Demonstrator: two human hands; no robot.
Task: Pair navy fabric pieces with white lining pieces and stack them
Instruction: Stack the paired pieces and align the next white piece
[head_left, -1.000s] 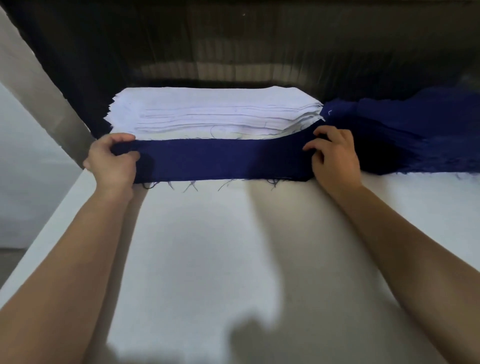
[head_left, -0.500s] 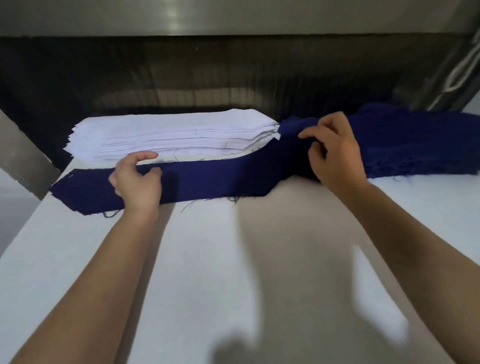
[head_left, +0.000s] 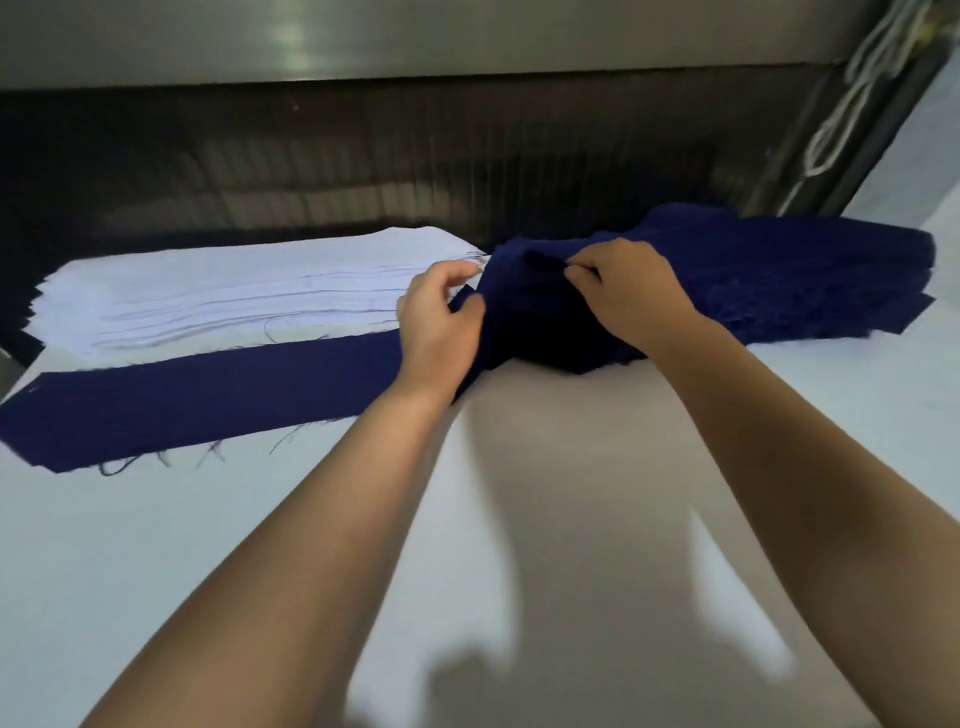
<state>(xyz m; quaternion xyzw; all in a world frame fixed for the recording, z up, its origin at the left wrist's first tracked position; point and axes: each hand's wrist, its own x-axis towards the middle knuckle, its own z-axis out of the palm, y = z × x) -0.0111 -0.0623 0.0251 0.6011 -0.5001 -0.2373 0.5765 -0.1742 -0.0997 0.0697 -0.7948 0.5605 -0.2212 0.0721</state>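
White worktop (head_left: 156, 571) fills the near ground, with two bare forearms reaching across it and throwing soft shadows. Farther in, a long navy strip (head_left: 208, 400) lies flat along the left side, its near edge frayed with loose threads and its right end passing behind the left wrist. Just beyond that, the left hand (head_left: 441, 332) has thumb and curled fingers pinching a raised navy edge (whether it belongs to the strip or to the heap beside it cannot be told). Close to its right, the right hand (head_left: 628, 296) pinches a fold of navy cloth between thumb and fingertips. Behind the strip and touching it sits the white lining stack (head_left: 234, 296), many layers deep, while the navy pile (head_left: 805, 280) spreads to the right. At the back stands a dark panel (head_left: 363, 166), with a white cord (head_left: 841, 119) hanging at the upper right.
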